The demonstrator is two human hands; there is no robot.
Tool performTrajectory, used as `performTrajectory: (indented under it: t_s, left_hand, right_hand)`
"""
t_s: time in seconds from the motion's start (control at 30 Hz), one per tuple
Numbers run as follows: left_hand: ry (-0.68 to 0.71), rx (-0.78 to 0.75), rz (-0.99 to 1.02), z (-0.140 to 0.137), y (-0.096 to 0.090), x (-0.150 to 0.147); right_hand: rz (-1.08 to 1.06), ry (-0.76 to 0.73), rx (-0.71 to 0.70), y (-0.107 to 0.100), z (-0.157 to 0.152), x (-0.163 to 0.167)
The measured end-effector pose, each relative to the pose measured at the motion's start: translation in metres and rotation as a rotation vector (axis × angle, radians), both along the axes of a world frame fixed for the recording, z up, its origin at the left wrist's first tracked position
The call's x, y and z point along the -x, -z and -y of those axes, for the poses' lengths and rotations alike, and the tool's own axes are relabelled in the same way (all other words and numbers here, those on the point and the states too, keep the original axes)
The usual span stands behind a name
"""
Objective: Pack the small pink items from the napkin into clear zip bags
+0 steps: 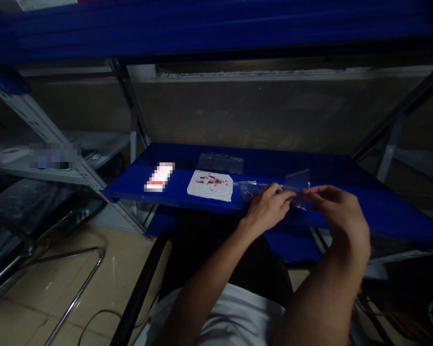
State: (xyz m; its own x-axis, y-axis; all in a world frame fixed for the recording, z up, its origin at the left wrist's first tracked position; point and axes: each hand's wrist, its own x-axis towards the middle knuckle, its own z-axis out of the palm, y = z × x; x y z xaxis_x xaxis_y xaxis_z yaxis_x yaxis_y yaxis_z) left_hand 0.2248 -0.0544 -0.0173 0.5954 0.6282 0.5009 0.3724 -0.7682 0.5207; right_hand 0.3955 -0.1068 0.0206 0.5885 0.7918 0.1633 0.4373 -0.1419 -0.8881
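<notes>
The flat, deep-blue metal shelf (375,209) matches the long, glossy blue beam (216,29) above; the squarish, white, paper-like sheet (200,191) is plain beneath a scatter of small pink-red and dark pieces (219,181); the thin, colourless, see-through plastic bag (298,179) shows pale glints, as does the flat, clear plastic packet (222,163), tinted blue by what lies beneath; the blurred, slanted rectangle (163,173) is whitish-pink with a red band; the slotted steel upright (45,117) is grey; the tiled floor (94,274) is beige, with darker lines; the cloth shirt (238,302) is white.
</notes>
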Motion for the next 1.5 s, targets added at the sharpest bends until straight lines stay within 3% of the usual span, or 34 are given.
performTrajectory:
  t_s: [0.1,0.3,0.6,0.8,0.97,1.13,1.3,1.37,1.5]
  left_hand:
    - [-0.041,0.107,0.166,0.001,-0.007,0.027]
    - [-0.316,0.150,0.429,-0.005,-0.021,0.074]
    - [-0.277,0.246,0.530,-0.029,-0.020,0.113]
    - [-0.262,0.378,0.643,-0.037,-0.017,0.128]
    - [-0.168,0.504,0.711,-0.037,-0.019,0.134]
    - [-0.104,0.573,0.766,-0.037,-0.024,0.135]
    - [-0.111,0.595,0.806,-0.034,-0.029,0.134]
    - [-0.100,0.606,0.818,-0.033,-0.028,0.133]
    - [-0.093,0.625,0.831,-0.032,-0.025,0.132]
  right_hand:
    - [-0.291,-0.144,-0.084,-0.016,0.000,0.026]
    - [-0.363,-0.419,-0.049,-0.017,-0.020,0.062]
    - [-0.262,-0.744,-0.044,-0.018,-0.040,0.104]
    - [-0.192,-0.672,-0.088,-0.010,-0.048,0.104]
    - [-0.176,-0.528,-0.166,0.000,-0.057,0.100]
    - [-0.169,-0.487,-0.155,0.007,-0.066,0.103]
    - [0.079,-0.195,-0.261,-0.002,-0.065,0.120]
    - [0.096,-0.229,-0.298,-0.008,-0.062,0.130]
    - [-0.003,-0.564,-0.273,-0.018,-0.055,0.147]
